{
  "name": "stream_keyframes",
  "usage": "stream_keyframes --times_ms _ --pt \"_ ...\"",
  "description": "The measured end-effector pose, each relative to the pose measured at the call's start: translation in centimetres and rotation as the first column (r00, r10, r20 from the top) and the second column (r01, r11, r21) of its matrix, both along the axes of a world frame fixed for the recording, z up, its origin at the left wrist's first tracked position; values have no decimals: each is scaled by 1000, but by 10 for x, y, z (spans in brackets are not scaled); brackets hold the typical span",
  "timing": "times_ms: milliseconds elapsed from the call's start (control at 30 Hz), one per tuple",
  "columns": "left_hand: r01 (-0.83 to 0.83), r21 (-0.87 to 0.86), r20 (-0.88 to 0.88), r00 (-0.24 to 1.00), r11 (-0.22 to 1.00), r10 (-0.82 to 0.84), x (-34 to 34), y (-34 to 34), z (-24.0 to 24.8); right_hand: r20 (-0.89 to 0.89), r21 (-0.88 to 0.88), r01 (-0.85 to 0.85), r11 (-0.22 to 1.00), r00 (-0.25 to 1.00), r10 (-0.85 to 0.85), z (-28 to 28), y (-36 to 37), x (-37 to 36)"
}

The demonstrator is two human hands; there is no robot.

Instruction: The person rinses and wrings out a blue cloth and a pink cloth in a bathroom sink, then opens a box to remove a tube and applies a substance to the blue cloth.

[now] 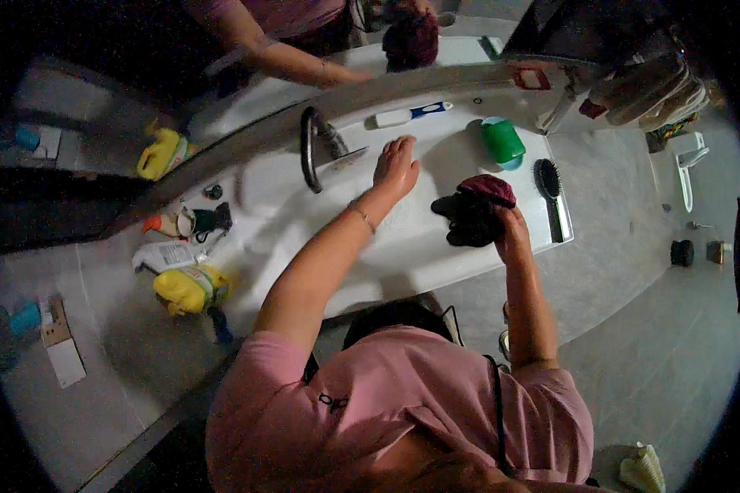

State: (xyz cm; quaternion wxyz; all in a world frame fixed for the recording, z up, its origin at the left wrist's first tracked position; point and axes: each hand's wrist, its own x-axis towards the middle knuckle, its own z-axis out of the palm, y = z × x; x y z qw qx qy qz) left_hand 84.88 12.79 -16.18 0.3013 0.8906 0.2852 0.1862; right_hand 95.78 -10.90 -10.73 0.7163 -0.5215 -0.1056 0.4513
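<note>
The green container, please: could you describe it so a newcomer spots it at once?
Find the white washbasin. Toward its right end, beyond the dark bundle in the right hand, a rounded container sits left of the black hairbrush. Its bright green colour sets it apart from both.

Single view on record: the left one of two fisheye cameras worn side by side on the head. It looks steeply down and forward, from above the wearer's pink shirt [403, 386], which lies nearest the lens along the lower edge. The left hand [397, 168] and right hand [510, 226] sit farther off, over the white counter [386, 246]. The mirror [247, 103] crosses the upper edge; a dark circular rim closes the corners.
</note>
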Motion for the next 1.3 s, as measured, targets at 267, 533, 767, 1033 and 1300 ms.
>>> stream_keyframes --times_ms 267,533,767,1033,1300 --pt "-9 197 -256 965 980 60 165 68 -60 -90 8 35 999 995 -34 -16 -12 68" --pt "134 250 51 987 959 -152 161 38 -79 219 -153 34 988 976 0 -34 25 141" --pt "92 -177 213 976 980 -53 26 -52 -47 571 -344 -34 938 786 237 -82 155 177" --pt "-41 -240 311 943 970 116 -96 -68 -32 898 -441 -46 896 -37 439 -204 316 66" --pt "-145 -289 359 900 946 247 -128 -65 3 846 -522 -287 803 -293 445 -180 341 11"
